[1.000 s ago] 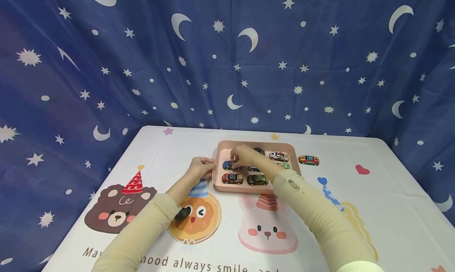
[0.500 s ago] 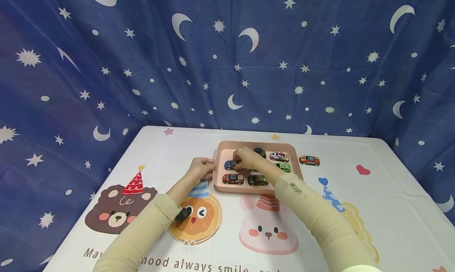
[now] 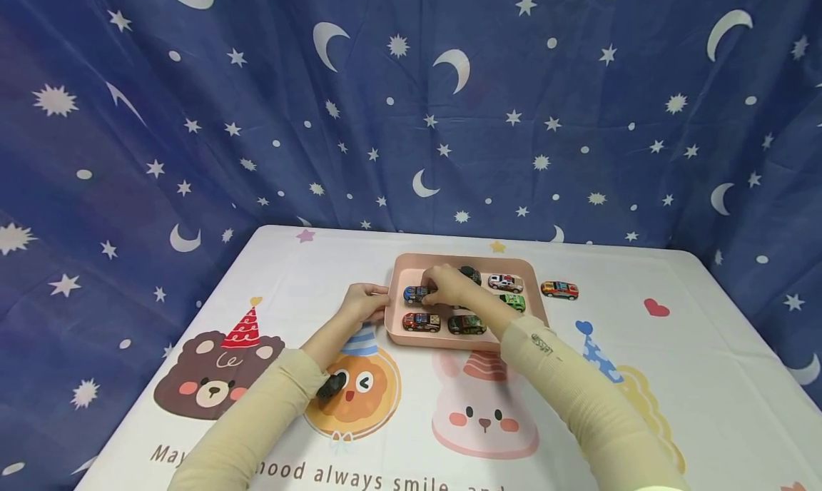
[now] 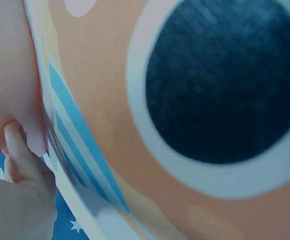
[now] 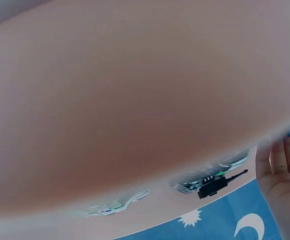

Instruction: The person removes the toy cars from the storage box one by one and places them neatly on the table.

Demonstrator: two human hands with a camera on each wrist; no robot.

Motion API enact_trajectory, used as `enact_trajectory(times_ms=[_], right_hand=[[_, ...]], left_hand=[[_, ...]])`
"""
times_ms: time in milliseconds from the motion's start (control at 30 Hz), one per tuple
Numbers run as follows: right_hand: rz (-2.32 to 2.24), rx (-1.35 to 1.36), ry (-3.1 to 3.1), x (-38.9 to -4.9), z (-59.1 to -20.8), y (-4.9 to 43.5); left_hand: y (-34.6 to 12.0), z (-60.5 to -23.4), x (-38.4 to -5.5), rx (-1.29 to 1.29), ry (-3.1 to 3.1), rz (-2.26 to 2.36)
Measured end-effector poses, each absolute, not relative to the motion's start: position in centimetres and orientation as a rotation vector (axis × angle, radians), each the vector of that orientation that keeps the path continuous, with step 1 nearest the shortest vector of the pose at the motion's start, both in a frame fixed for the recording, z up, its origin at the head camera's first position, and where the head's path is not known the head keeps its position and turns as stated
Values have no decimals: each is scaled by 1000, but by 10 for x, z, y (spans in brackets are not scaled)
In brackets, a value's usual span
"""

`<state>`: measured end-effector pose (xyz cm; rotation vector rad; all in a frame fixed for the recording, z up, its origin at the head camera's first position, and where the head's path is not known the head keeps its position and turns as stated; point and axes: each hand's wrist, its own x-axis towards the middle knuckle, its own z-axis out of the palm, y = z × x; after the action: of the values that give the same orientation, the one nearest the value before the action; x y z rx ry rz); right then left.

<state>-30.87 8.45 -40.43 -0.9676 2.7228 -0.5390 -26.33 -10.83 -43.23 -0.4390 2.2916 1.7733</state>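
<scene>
A pink tray (image 3: 443, 342) sits on the table with several small toy cars in it. My left hand (image 3: 361, 304) holds its left side; in the left wrist view, the thumb presses the outer wall and a finger lies at the rim. Inside the tray, my right hand (image 3: 447, 285) pinches a blue toy car (image 3: 413, 294) by its right end, covering part of it. In front of that car lies a red toy car (image 3: 421, 322). A dark green toy car (image 3: 467, 325) is to the red one's right. The right wrist view is mostly filled by blurred skin.
A white toy car (image 3: 505, 283), a green toy car (image 3: 513, 302) and a black toy car (image 3: 471, 275) occupy the tray's right and back. Outside its right wall lies a red-and-yellow toy car (image 3: 559, 290). A blue starry curtain (image 3: 411, 105) hangs behind the table.
My right fingers have drawn together at the blue car's right end, and the car has shifted slightly back and left. My left hand stays at the tray's left side.
</scene>
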Motion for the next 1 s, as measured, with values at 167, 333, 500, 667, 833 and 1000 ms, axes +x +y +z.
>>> enact_trajectory(times_ms=[167, 333, 500, 667, 833, 1000], right_hand=[[-606, -974, 2723, -305, -402, 86], [-648, -1020, 2722, -302, -401, 86], [-675, -1024, 2726, -300, -401, 87], [-676, -1000, 2744, -297, -400, 89], [-700, -1007, 2753, -295, -400, 94], [-698, -1023, 2766, -293, -398, 98]], left_hand=[[-108, -433, -264, -438, 2284, 1780], [-109, -433, -263, -440, 2274, 1788], [-109, -432, -264, -441, 2261, 1795], [-109, -432, -264, -446, 2254, 1796], [-109, -433, -264, -452, 2251, 1794], [-109, -432, -263, -459, 2238, 1804]])
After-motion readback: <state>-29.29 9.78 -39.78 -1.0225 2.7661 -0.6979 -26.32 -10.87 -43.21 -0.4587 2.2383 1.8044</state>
